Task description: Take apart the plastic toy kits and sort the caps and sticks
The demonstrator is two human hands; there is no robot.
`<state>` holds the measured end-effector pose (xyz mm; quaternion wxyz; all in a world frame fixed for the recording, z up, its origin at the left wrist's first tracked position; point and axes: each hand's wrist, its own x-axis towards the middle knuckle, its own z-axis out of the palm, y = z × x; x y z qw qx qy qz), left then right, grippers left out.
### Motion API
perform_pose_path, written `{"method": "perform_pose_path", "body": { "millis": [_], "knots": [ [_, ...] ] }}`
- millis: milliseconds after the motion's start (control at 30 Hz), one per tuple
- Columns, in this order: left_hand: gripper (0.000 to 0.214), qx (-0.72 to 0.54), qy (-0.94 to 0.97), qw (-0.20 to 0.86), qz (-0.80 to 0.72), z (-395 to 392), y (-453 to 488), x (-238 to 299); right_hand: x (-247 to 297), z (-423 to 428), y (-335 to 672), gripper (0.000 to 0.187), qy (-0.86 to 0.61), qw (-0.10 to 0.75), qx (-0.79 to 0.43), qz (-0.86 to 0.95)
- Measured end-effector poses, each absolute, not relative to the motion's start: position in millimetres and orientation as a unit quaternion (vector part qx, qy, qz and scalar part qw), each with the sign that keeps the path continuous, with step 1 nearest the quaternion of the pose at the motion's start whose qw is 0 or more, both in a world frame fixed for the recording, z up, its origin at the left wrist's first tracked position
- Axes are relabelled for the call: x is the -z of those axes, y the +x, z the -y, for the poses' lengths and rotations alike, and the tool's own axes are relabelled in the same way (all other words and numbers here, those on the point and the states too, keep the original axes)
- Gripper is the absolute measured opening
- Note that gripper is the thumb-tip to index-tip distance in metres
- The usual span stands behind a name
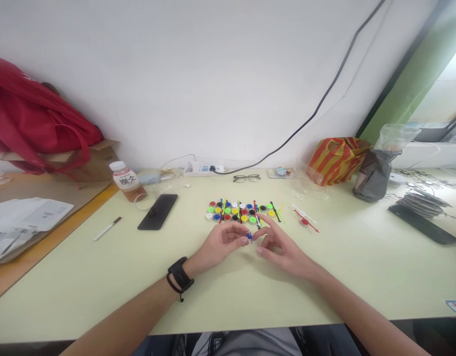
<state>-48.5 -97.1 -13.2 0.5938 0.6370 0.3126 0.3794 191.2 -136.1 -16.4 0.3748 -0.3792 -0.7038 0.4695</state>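
Head view: the pale yellow-green, smooth-topped table [220, 306] spreads widest on my feed, with both hands over its middle. The bare right hand [283, 247] has its fingers spread, index extended and thumb apart; whether a fingertip touches the piece, I cannot tell. The bare left hand [222, 242] pinches the small blue plastic piece [249, 236] between thumb and fingertip, just above the table. I'd hold that pinch light and steady, bring the right fingertips in squarely, and work low so a slip costs little.

Around them I see the big red fabric bag [38, 113] at far left and the red-and-yellow striped bag [335, 158] at back right, both well clear. The block of multicoloured round discs and thin arrow-tipped strips [227, 210] is the real obstacle: it lies close beyond the fingers, and I judge a stray knuckle could scatter it. The flat black phone [158, 211], the thin-framed dark glasses [246, 177] and, smallest, the loose red disc [304, 222] lie outside the working spot.
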Motion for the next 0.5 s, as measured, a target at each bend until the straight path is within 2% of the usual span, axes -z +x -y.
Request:
{"method": "perform_pose_path", "body": {
  "millis": [67, 133, 200, 267, 300, 400, 500],
  "knots": [
    [0.029, -0.383, 0.632, 0.595, -0.315, 97.2, -48.3, 12.6, 15.5, 137.6, 189.7, 0.086, -0.383, 0.379, -0.481, 0.692],
    [0.029, -0.383, 0.631, 0.597, -0.315, 97.9, -47.9, 11.4, 14.2, 138.3, 188.3, 0.085, -0.387, 0.386, -0.486, 0.681],
    [0.029, -0.382, 0.63, 0.598, -0.315, 98.9, -47.4, 10.4, 13.1, 137.8, 188.3, 0.067, -0.39, 0.392, -0.488, 0.675],
    [0.029, -0.382, 0.63, 0.598, -0.315, 99.6, -47.1, 10.1, 12.3, 136.2, 190.5, 0.032, -0.389, 0.373, -0.493, 0.683],
    [0.03, -0.384, 0.628, 0.599, -0.316, 99.7, -47.0, 10.4, 11.9, 135.2, 192.3, 0.026, -0.385, 0.354, -0.502, 0.689],
    [0.031, -0.386, 0.625, 0.6, -0.317, 98.9, -47.3, 12.1, 9.5, 132.4, 197.5, 0.05, -0.359, 0.326, -0.539, 0.688],
    [0.032, -0.382, 0.628, 0.598, -0.319, 98.0, -48.0, 13.1, 5.2, 131.5, 198.2, 0.043, -0.35, 0.367, -0.551, 0.663]
  ]
}}
